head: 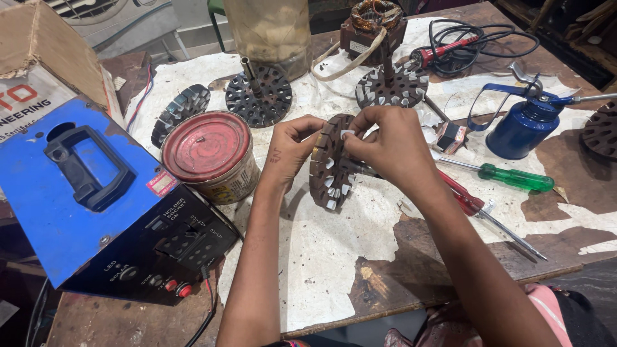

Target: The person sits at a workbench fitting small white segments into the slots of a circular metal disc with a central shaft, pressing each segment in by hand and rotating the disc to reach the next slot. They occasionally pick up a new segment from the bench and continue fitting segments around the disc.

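**Slotted Stator Core Held on Edge Between Two Hands**

Worn wooden workbench (424, 270), patched with flaking white covering, crowded with parts. At centre, stood on edge just above the bench: slotted stator core (329, 162), dark brown, pale insulation strips in several slots, shaft pointing off to its right. Left of the core and touching it: left hand (290, 146), fingers curled over the upper rim, thumb pressed against the near face. Right of the core and over its top: right hand (385, 144), thumb and forefinger closed in a pinch on a small white paper slip (348, 133) right at the rim slots; remaining fingers folded in, exact grip behind them not visible.

Just left of the core: round tin with red lid (207, 149). Farther left: blue box with black handle (83, 186). Behind the core: two more slotted cores (258, 96) (392, 85) lying flat. Right of the core: red-handled screwdriver (464, 198), green-handled screwdriver (514, 177), and beyond them a blue oil can (524, 125).
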